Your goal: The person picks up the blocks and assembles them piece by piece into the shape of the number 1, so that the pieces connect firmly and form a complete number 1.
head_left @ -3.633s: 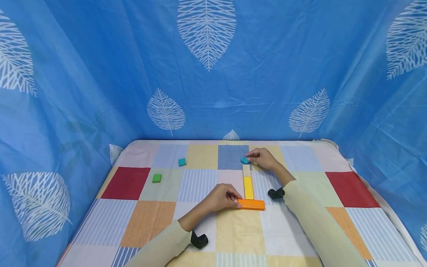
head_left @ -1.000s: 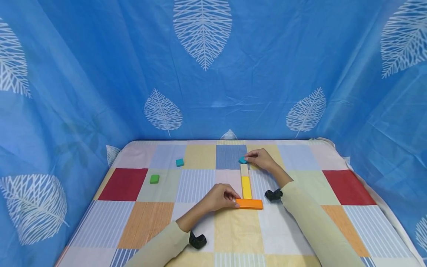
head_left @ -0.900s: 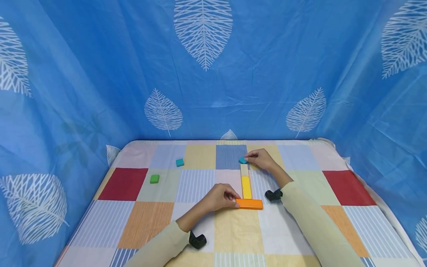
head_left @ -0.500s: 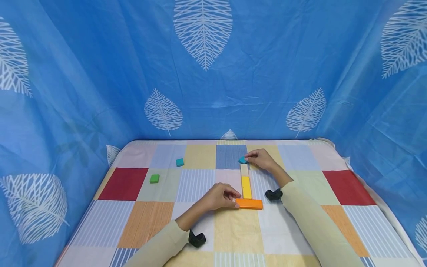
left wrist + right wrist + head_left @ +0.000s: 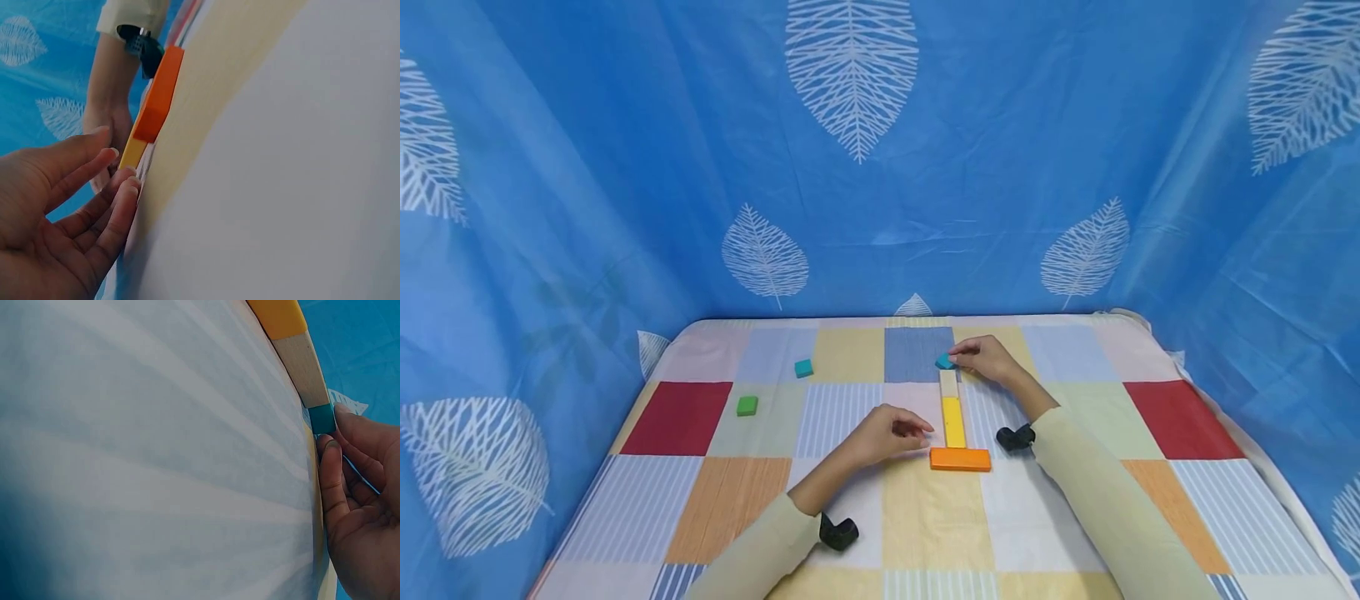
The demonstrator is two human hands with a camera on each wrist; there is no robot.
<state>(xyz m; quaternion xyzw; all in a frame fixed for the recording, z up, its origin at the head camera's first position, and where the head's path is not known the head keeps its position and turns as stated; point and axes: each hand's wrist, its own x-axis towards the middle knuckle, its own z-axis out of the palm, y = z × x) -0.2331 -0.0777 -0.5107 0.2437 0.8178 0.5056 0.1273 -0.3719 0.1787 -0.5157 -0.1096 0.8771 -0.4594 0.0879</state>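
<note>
In the head view a flat orange block (image 5: 960,459) lies crosswise at the near end of a row. Behind it come a yellow block (image 5: 954,423), a bare-wood block (image 5: 949,383) and a small teal block (image 5: 943,361). My right hand (image 5: 991,360) pinches the teal block between thumb and fingers; the right wrist view shows that teal block (image 5: 322,419) meeting the end of the wooden one (image 5: 302,367). Just left of the orange block is my left hand (image 5: 887,437), fingers loosely bent, touching nothing. The left wrist view shows a gap between its fingertips and the orange block (image 5: 161,94).
A second teal block (image 5: 803,368) and a green block (image 5: 747,406) lie apart on the left of the patchwork cloth (image 5: 730,500). Blue leaf-print curtain (image 5: 970,167) stands behind the table and on both sides.
My left hand has let go of the orange block and drawn back slightly to the left. The right hand stays on the teal block, and the row keeps its place.
</note>
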